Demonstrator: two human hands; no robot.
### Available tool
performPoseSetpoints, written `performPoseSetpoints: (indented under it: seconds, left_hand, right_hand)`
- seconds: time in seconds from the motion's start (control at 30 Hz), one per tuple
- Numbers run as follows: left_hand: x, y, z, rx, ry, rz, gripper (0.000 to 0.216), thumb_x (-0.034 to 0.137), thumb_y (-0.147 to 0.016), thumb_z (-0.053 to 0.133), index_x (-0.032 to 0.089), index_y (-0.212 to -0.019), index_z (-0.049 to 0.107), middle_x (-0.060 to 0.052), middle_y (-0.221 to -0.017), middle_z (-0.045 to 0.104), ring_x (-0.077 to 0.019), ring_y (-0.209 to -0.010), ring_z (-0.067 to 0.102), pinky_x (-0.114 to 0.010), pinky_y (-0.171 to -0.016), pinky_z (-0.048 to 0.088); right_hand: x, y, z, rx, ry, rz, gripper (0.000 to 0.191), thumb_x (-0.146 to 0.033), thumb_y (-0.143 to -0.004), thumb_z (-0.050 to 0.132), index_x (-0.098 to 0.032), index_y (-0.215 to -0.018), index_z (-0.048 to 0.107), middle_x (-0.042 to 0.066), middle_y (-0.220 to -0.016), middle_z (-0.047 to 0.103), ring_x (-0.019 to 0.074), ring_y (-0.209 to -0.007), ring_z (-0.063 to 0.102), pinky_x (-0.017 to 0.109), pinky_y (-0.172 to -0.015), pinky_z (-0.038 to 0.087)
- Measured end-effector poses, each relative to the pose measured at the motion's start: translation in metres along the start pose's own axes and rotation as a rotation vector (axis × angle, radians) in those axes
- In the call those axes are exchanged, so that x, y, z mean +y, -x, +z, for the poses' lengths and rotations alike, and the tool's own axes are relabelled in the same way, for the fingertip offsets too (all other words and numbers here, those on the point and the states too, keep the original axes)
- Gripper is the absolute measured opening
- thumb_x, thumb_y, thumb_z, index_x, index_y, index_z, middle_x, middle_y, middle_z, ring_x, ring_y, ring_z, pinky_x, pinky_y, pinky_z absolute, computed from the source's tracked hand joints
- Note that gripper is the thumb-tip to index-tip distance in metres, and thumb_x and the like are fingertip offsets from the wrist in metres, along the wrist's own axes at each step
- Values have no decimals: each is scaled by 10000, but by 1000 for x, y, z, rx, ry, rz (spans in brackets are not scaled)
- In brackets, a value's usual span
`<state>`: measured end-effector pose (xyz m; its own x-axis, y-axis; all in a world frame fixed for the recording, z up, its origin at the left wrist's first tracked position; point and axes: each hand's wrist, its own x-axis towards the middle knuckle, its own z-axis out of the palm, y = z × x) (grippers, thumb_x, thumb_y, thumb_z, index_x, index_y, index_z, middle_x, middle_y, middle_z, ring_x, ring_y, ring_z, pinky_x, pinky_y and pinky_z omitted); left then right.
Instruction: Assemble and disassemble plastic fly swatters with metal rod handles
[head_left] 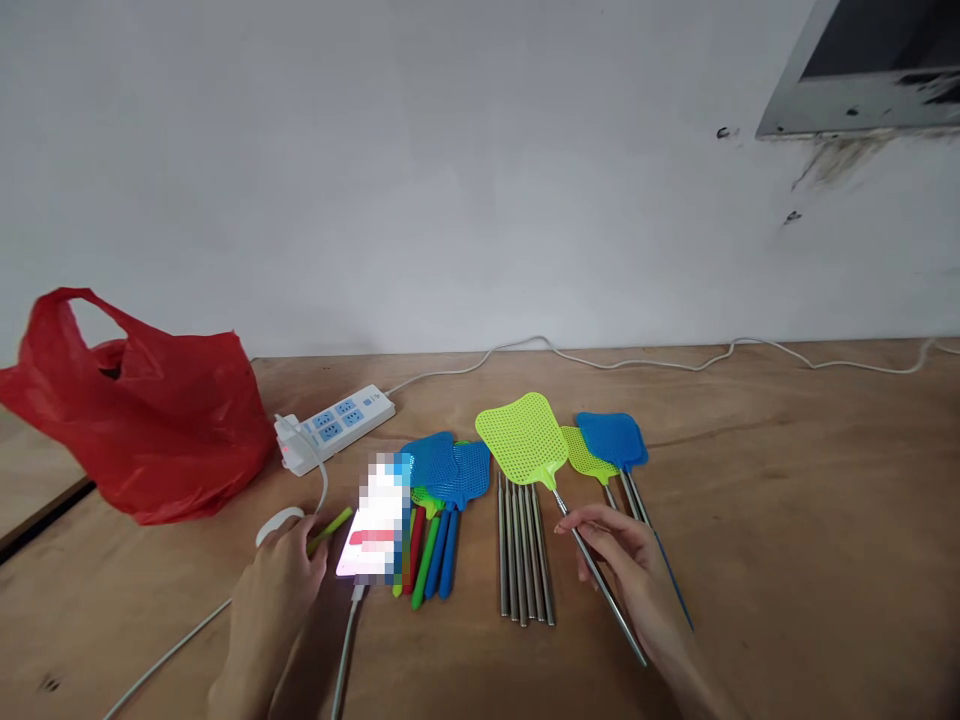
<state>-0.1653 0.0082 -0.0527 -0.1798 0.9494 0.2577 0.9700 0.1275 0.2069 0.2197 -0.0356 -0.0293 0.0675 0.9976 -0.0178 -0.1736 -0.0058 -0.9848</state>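
In my right hand (626,565) is a yellow-green fly swatter (523,438) with a metal rod, pinched partway along the rod. My left hand (279,575) closes on a yellow-green plastic handle (330,531), beside a lit phone (377,520). Between the hands lie blue swatter heads (461,470), partly covering green ones. Below them are loose red (414,552), green (426,565) and blue handles (448,560). Several bare metal rods (525,560) lie side by side. Beyond my right hand rest a blue swatter (611,438) and another yellow-green swatter (589,455), both on rods.
A red plastic bag (172,420) stands at the left. Behind the phone lies a white power strip (341,425) with a plugged-in charger; its cord (645,363) runs along the wall. A white cable (346,640) leads from the phone to the table's (810,540) near side.
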Motion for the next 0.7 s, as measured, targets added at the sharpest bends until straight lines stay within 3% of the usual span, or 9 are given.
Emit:
performPoseSetpoints:
  seconds: [0.13,0.27,0.4,0.5,0.57,0.7]
  left_hand:
    - [8,4,-2,-28,77,-62,297,383,-867,469,183,-953,671,-111,-867,720,-295,-764,666,-336,-595,463]
    - [43,17,-4,-39,324,12,375,511,-839,504,213,-1006,658,-48,-787,685,-227,-670,632,-293,-572,476]
    - [94,30,-1,-204,312,98,322,407,-863,472,228,-1081,628,-22,-772,675,-202,-616,626,-271,-529,423]
    - [116,30,0,-197,218,173,262,342,-910,447,214,-1063,616,-28,-762,659,-214,-641,625,-282,-542,405]
    - [120,24,0,-144,165,232,259,363,-954,430,204,-1041,616,-56,-818,675,-244,-734,648,-313,-609,454]
    - [116,7,6,-52,56,375,285,328,-981,428,187,-1158,603,-137,-1159,688,-324,-1095,625,-454,-902,486]
  right_hand:
    - [-2,-1,1,0,11,8,267,-469,-847,678,-219,-819,767,33,-908,711,94,-485,563,232,-468,429]
    - [0,-3,2,1,29,21,283,-484,-840,682,-213,-814,760,33,-893,705,95,-486,561,227,-460,413]
    - [-1,-2,3,6,63,40,307,-504,-829,683,-204,-814,750,42,-885,710,104,-486,555,230,-453,398]
    - [-4,-2,5,0,101,40,326,-519,-827,674,-201,-812,746,45,-842,715,118,-486,553,236,-448,387]
    - [-5,-2,5,-8,112,37,334,-526,-826,669,-201,-813,743,48,-840,720,124,-487,553,243,-453,392]
    - [-6,-3,5,-3,116,37,337,-528,-829,662,-202,-808,745,48,-840,720,123,-488,548,245,-451,384]
